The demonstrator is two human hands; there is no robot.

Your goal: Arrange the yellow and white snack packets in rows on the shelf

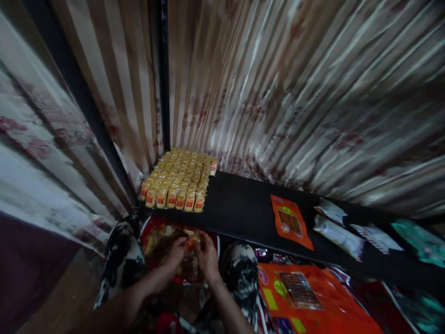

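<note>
Both my hands meet over a large clear bag (163, 246) with red edges, full of small yellow snack packets, resting on my lap. My left hand (175, 255) and my right hand (207, 256) pinch the bag's plastic near its top middle, fingers curled. Just beyond, on a black shelf (243, 208), several rows of the same small yellow packets with red labels (179, 181) stand packed tightly together in the left corner.
An orange snack packet (290, 221) lies flat on the shelf, with white packets (339, 234) and a green one (420, 241) further right. A big orange packet (302, 292) lies below the shelf. Corrugated metal sheets (295, 93) wall the corner.
</note>
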